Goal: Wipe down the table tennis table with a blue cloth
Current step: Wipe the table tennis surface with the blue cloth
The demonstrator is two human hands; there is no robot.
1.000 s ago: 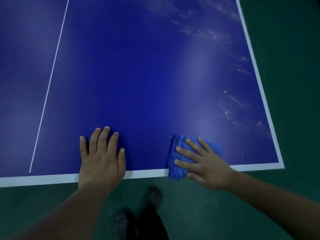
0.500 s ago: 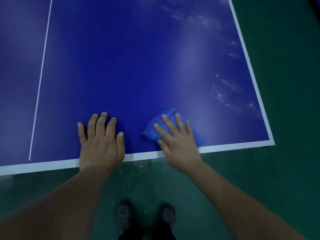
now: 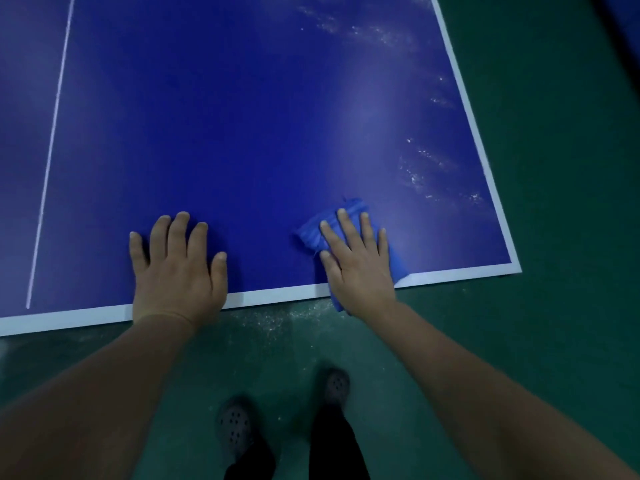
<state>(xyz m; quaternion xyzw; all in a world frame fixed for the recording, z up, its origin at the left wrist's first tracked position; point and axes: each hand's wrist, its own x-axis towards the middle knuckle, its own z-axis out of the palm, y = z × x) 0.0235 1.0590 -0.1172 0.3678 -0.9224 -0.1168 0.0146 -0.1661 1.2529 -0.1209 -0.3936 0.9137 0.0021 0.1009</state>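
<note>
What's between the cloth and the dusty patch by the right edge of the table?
Nothing visible. The right hand presses the blue cloth flat near the table's near edge; the white dust lies ahead and to the right over bare surface. The left hand rests flat on the other side, out of that path.

Broad bare table tennis table [image 3: 242, 133] lies beyond both hands; only the left hand [image 3: 178, 268] blocks leftward passage.
</note>
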